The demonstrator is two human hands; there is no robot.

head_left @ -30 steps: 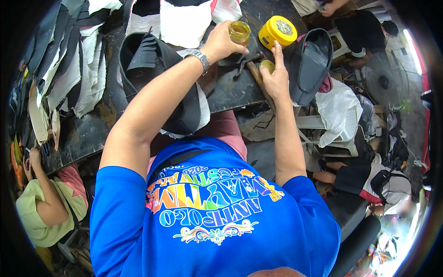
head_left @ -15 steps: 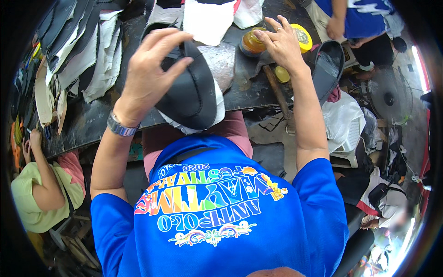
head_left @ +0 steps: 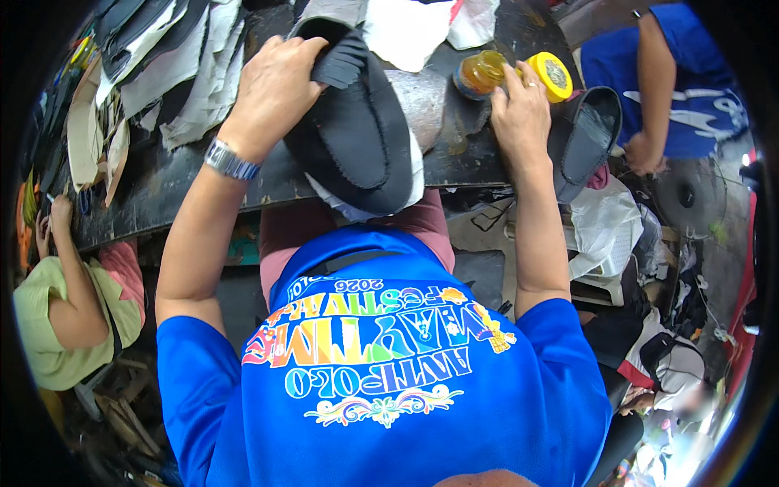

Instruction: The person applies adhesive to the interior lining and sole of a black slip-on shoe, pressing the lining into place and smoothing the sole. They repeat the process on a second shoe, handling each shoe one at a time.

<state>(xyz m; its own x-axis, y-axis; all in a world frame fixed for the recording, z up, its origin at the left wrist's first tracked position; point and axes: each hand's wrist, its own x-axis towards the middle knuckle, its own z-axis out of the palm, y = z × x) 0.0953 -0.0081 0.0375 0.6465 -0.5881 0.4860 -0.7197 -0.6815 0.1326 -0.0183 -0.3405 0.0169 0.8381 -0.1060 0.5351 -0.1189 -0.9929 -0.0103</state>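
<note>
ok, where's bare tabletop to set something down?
Bare table: front-left strip between the cut pieces and near edge; small patch between the silvery item and right hand; far patch between the white scrap and yellow tub. Crowded: far left under the pieces, centre around the black shoe, right around the glass jar and tub.

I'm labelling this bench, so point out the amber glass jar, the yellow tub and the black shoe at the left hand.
Amber glass jar (head_left: pixel 480 76): head view, on its side.
Yellow tub (head_left: pixel 555 78): head view, on its top.
Black shoe (head_left: pixel 355 140): head view, on its upper.
</note>
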